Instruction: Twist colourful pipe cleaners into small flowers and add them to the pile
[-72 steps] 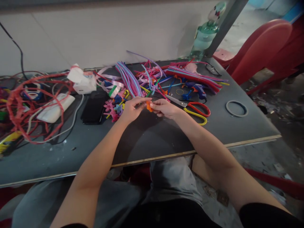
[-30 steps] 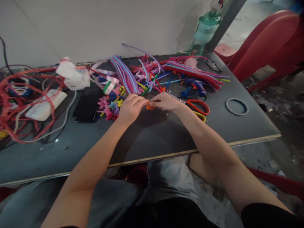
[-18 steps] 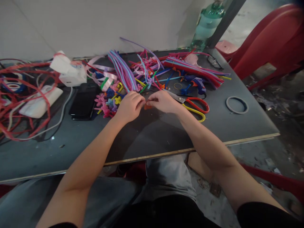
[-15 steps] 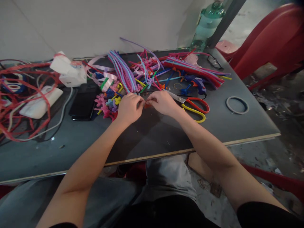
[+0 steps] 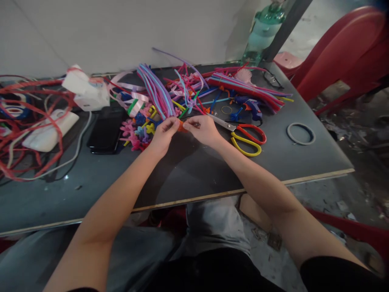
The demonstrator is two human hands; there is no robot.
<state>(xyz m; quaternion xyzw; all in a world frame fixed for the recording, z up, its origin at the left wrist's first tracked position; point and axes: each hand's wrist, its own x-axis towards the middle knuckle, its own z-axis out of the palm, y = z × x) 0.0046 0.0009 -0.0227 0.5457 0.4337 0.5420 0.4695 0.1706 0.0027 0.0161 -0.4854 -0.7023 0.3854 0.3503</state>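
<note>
Between my two hands is a small orange piece of pipe cleaner (image 5: 182, 126), its shape mostly covered by fingers. My left hand (image 5: 164, 137) pinches its left side with thumb and fingertips. From the other side, my right hand (image 5: 203, 129) is closed on it the same way. Pipe-cleaner flowers (image 5: 130, 129) in pink, blue and yellow lie just left of my left hand. Behind the hands rests a bundle of purple and blue pipe cleaners (image 5: 156, 93). Scissors (image 5: 248, 140) with red and yellow handles lie right of my right hand.
A second pipe-cleaner bundle (image 5: 252, 90), a purple glue gun (image 5: 253, 108) and a green bottle (image 5: 263, 32) stand or lie at back right. A grey ring (image 5: 289, 132) is near the right edge. Leftward are a black phone (image 5: 105, 132), a white device (image 5: 50, 132) and tangled red strips (image 5: 62, 142).
My hands have shifted slightly, the left turning so its fingertips show more, and more of the orange pipe cleaner is visible between them. The camera view has moved a little.
</note>
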